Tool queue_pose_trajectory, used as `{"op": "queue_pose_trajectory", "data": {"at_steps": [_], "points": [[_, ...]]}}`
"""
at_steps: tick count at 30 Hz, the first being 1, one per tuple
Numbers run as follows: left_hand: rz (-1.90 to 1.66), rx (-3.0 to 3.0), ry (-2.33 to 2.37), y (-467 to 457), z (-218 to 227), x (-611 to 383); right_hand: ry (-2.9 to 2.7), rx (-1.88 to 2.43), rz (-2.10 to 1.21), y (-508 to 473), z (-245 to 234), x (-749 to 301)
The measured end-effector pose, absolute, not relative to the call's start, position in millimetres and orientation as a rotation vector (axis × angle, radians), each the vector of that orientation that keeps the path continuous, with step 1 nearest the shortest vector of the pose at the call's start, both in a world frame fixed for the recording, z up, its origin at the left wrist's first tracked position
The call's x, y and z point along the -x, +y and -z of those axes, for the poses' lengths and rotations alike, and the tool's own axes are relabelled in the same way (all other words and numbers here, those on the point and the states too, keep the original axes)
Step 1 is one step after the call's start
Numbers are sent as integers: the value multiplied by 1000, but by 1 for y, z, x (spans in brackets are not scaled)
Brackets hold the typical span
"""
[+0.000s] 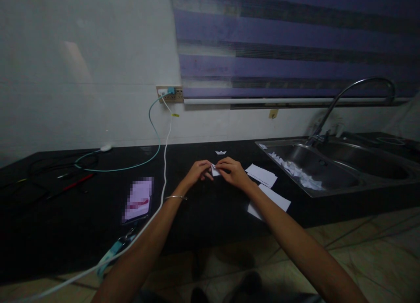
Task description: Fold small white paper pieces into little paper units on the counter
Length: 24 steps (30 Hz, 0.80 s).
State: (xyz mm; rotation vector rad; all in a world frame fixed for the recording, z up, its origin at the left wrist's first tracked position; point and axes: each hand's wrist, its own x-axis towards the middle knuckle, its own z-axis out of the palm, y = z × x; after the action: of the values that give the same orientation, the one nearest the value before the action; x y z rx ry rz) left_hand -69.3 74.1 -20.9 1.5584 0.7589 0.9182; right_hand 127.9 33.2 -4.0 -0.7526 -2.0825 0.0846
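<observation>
Both my hands meet over the black countertop and pinch a small piece of white folded paper between them. My left hand grips its left side with curled fingers; a thin bracelet sits on that wrist. My right hand closes on its right side, fingertips pressed together. A tiny folded white paper boat lies on the counter just behind my hands. Flat white paper sheets lie right of my right hand, with another sheet partly under my right forearm.
A steel sink with a curved tap holds several crumpled paper scraps. A phone lies left of my arm. A white cable and a teal cable run from a wall socket. Pens lie at far left.
</observation>
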Motion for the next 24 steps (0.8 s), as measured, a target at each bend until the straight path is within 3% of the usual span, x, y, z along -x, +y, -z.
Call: {"op": "queue_pose_trajectory", "data": {"at_steps": [11,24], "points": [[-886,-1620,748,70,18,71,-2012,772,-227,39,7,-129],[-977,-1410,809,62,12,68,-2295,705,12,38,6,-134]]}}
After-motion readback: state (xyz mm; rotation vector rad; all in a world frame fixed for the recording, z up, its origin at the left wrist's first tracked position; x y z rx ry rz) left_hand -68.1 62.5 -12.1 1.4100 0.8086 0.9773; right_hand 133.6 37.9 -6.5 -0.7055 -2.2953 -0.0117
